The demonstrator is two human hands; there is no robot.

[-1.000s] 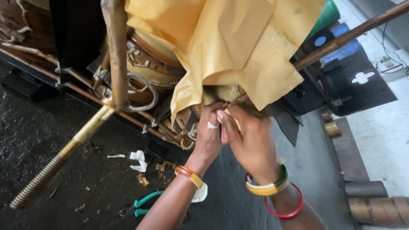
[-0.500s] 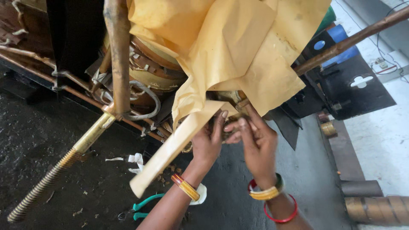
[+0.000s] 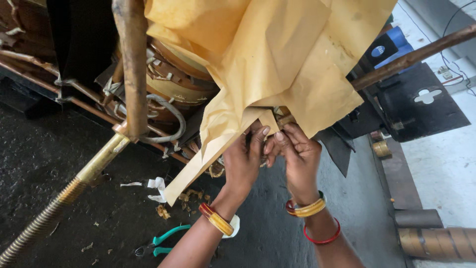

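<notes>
A large sheet of yellow-brown paper (image 3: 277, 64) hangs over a wound coil assembly (image 3: 173, 94) of copper bars and tape. My left hand (image 3: 243, 161) and my right hand (image 3: 296, 154) are raised together under the paper's lower edge. Their fingertips pinch a small part there, next to a long folded strip of the same paper (image 3: 208, 159) that slants down to the left. What exactly lies between the fingers is hidden. Both wrists wear bangles.
A thick copper rod with a threaded brass end (image 3: 74, 183) slants down to the left. Green-handled pliers (image 3: 161, 243) and paper scraps (image 3: 156, 188) lie on the dark floor. A black metal plate (image 3: 421, 106) and copper-coloured rolls (image 3: 439, 243) sit at the right.
The view has moved closer. My hands have risen slightly under the paper, and the long folded strip has swung down to the left of them.
</notes>
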